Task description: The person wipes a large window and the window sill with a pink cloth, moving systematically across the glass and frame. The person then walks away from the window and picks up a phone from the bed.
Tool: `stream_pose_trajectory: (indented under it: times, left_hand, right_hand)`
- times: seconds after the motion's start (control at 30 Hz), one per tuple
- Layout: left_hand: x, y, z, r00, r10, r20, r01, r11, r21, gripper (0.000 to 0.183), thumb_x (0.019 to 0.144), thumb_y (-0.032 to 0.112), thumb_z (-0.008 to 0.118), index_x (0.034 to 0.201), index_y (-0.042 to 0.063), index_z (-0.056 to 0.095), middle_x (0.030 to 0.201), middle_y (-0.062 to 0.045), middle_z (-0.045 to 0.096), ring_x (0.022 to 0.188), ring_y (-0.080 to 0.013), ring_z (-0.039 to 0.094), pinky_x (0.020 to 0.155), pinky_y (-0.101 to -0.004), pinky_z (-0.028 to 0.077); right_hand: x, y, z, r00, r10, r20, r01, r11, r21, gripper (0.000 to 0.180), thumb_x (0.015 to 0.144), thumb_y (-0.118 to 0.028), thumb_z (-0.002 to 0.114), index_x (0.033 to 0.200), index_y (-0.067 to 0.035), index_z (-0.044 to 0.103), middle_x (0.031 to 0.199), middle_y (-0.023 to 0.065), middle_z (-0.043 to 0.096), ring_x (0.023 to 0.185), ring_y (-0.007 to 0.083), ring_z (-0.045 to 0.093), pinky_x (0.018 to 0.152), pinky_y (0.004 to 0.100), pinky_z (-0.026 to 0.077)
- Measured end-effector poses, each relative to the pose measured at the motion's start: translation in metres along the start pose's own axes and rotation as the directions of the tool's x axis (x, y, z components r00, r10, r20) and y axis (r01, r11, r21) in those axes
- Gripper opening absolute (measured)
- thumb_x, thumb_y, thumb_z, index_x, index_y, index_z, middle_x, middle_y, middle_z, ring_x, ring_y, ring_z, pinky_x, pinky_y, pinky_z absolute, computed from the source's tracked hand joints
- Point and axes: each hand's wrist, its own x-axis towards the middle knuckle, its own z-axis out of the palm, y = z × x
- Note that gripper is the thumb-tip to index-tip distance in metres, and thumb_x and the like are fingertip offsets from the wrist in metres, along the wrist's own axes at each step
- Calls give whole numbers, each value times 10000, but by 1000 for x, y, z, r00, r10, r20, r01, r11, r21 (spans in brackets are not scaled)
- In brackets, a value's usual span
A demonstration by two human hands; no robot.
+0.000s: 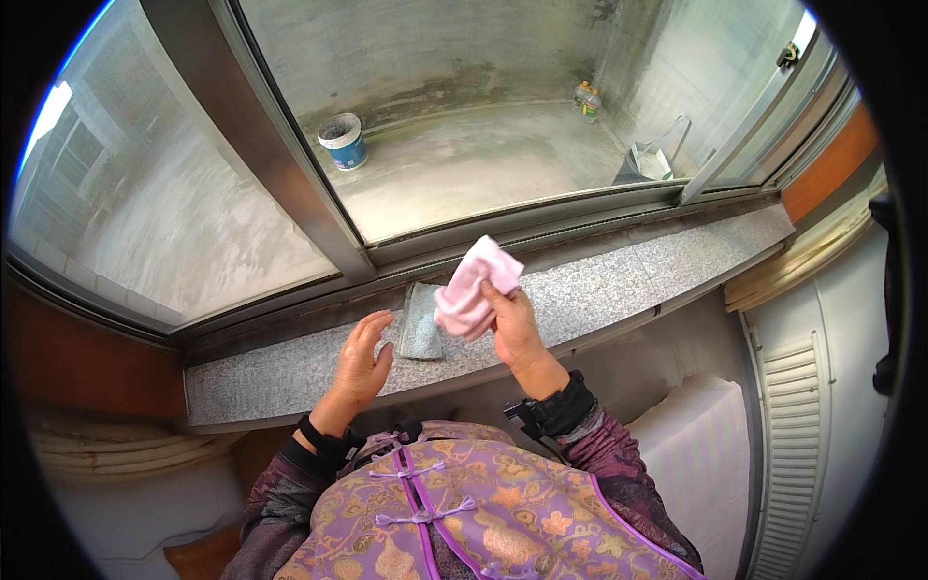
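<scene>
A folded pink cloth point(470, 297) is gripped in my right hand point(520, 328), thumb on top, held up over the granite window sill point(602, 290). My left hand point(362, 360) hovers to the left with its fingers apart and nothing in it. Between the two hands a folded grey-green cloth point(422, 326) lies on the sill, its upper right part hidden behind the pink one. Beyond the sill stands a sliding window in a metal frame point(355, 264).
Through the glass a blue and white bucket point(343, 143), several bottles point(589, 103) and a bag point(645, 163) show on a concrete floor. Tied-back curtains point(797, 246) hang at the sill's right end. A white covered block point(696, 435) stands below, beside a louvred panel point(790, 406).
</scene>
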Motion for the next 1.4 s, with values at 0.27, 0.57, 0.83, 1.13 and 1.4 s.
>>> stream_pose_trajectory:
  times: [0.27,0.57,0.83,1.13,1.4]
  left_hand:
    - [-82,-93,-21,971,-179,-157,220,927,304,226,865,-12,599,1086,32,617,951,-161,626,882,-383,635,766,-459,541]
    - [-90,-119,-7,984,-79,-163,150,855,497,218,808,65,633,1026,54,627,958,-160,601,897,-382,624,772,-485,532]
    - [-89,-116,-13,988,-70,-138,122,898,423,211,799,62,642,1005,41,606,937,-162,584,891,-375,613,768,-478,530]
    - [-88,-113,-16,988,-35,-153,85,939,334,237,796,38,646,1030,43,615,940,-155,591,894,-373,615,762,-472,528]
    - [-88,-110,-15,984,-54,-169,113,926,360,173,785,40,640,949,53,589,923,-152,589,889,-374,616,754,-474,530]
  right_hand:
    - [57,-245,107,-209,-936,284,925,-283,-252,458,998,-90,654,1425,7,517,1455,132,563,1237,220,616,1076,345,498]
    - [81,-302,270,-640,-439,631,443,-881,-165,285,943,-108,631,1211,-25,686,1206,185,665,1121,389,618,1008,460,461]
    - [104,-91,205,-145,-507,850,551,-755,-356,411,846,-134,672,1251,-187,708,1339,91,578,1277,335,536,1091,525,383]
    - [106,-17,91,191,-238,952,528,-793,-304,536,851,-215,667,1379,-264,589,1500,11,488,1404,228,464,1200,511,291]
    - [112,-108,132,1,-202,979,521,-836,-173,427,876,-226,678,1298,-257,619,1445,1,566,1372,208,506,1209,509,259]
